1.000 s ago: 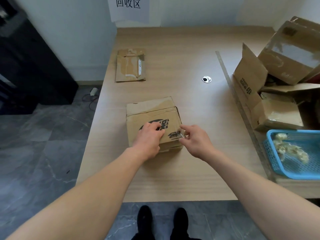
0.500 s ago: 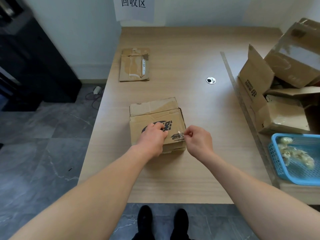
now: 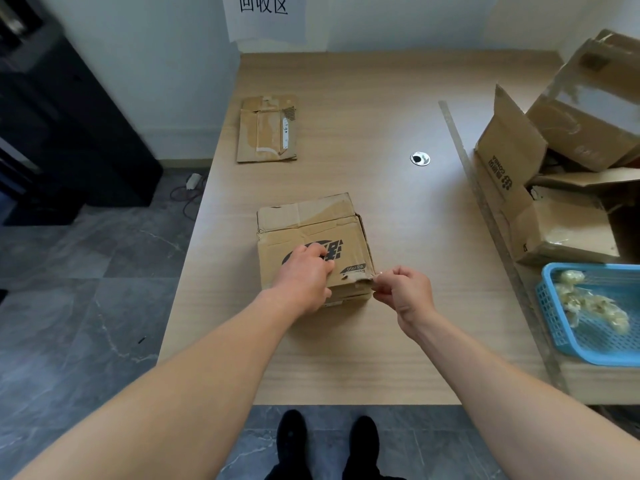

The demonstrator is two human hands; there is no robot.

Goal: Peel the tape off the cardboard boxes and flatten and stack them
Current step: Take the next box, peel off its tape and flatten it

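Left grip (image 3: 304,278) rests on the brown printed cardboard box (image 3: 311,220); right grip (image 3: 405,291) pinches a clear tape strip (image 3: 377,274) at its corner.

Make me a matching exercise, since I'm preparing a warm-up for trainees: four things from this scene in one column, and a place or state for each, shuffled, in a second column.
Column one
1. flattened cardboard
2. printed box
3. blue basket
4. right hand

Column two
A. holds crumpled tape scraps, at the table's right edge
B. lies flat on the table's far left part
C. pinches a tape end at the box's near right corner
D. stands unflattened near the table's middle

Pairs: 1-B, 2-D, 3-A, 4-C
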